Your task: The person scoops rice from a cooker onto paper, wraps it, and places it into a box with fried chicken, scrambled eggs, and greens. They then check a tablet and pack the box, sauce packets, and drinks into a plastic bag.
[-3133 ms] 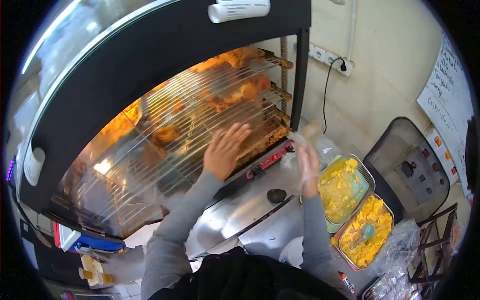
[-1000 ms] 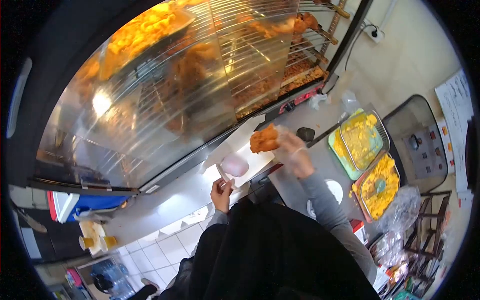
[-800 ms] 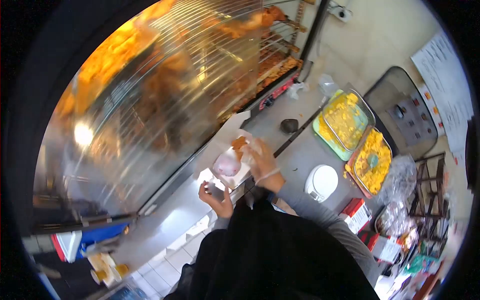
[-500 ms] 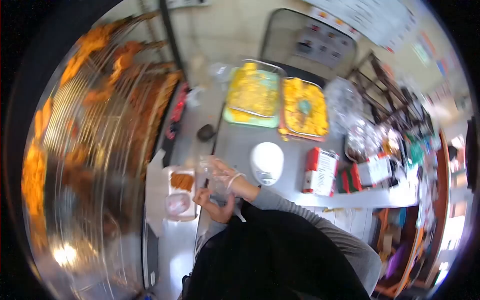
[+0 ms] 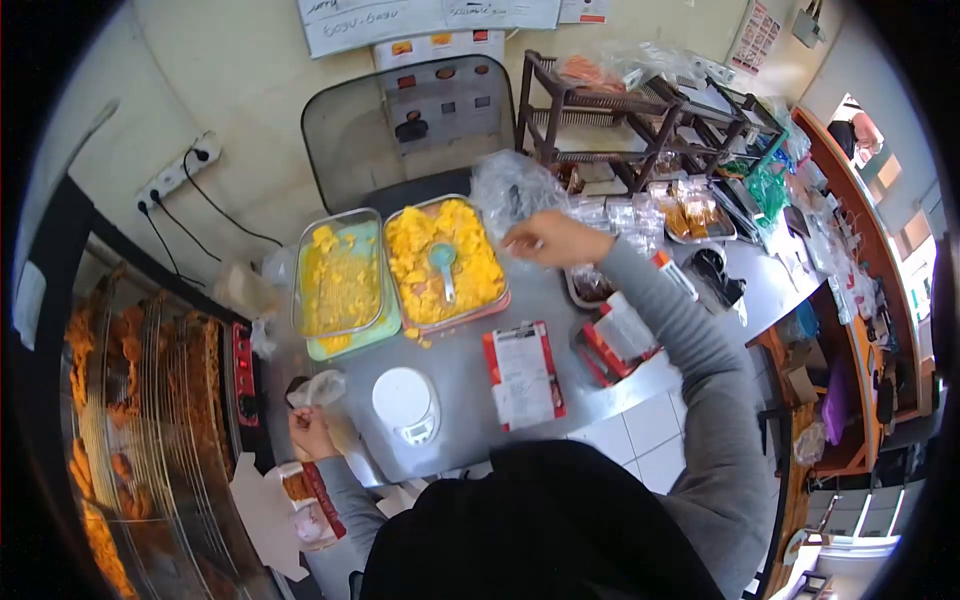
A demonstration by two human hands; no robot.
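Note:
My left hand [image 5: 312, 434] is closed on a crumpled clear plastic glove [image 5: 325, 388] at the counter's left part, above an open white box [image 5: 268, 515] with browned food and a small wrapped item. My right hand [image 5: 562, 238] is stretched out over the counter, its fingers loosely bent and apart, with nothing seen in it. Just beyond its fingertips lies a heap of clear plastic bags [image 5: 515, 190]. To its left stands a tray of yellow food [image 5: 425, 275] with a green scoop [image 5: 442, 260]. A white scale [image 5: 405, 400] sits between my hands, nearer the left one.
A second yellow-food tray [image 5: 340, 285] stands left. Red-and-white boxes [image 5: 524, 375] lie near the front edge. A dark rack [image 5: 600, 120] and packed goods [image 5: 690, 212] are at right. A glass cabinet [image 5: 150, 400] of fried food stands left, a chair [image 5: 410, 130] behind the counter.
My hands were close together, with clear plastic on the right one. They have parted: the right moved far right, now bare, while the left holds the plastic. The view has turned right.

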